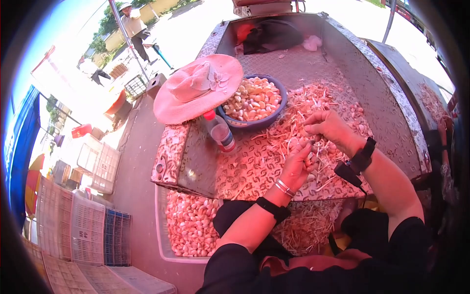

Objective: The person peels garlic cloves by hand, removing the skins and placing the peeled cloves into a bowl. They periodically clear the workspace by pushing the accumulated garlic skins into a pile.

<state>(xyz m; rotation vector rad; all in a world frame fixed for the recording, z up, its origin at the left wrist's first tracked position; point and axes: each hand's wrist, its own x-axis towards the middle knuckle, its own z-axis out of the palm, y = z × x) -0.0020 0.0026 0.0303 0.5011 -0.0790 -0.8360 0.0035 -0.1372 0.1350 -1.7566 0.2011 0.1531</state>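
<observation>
My left hand [295, 170] is closed, with pale garlic cloves [311, 160] showing between its fingers. Just above it, the fingers of my right hand [333, 128] are pinched together; what they hold is too small to make out. Both hands hover close together over a heap of garlic skins, stalks and loose garlic [313, 100] on the patterned metal truck bed [240, 174]. Beyond them a blue basin [281, 105] is filled with peeled-looking cloves. A clear bottle with a red cap [221, 133] stands left of the basin.
A pink wide-brimmed hat [193, 88] overlaps the basin's left rim. Below the bed's edge sits a plastic crate of cloves [192, 228], beside dry stalks [308, 225]. Plastic crates [85, 230] stack at left. A dark bag [274, 35] lies at the back; a person [134, 27] stands far off.
</observation>
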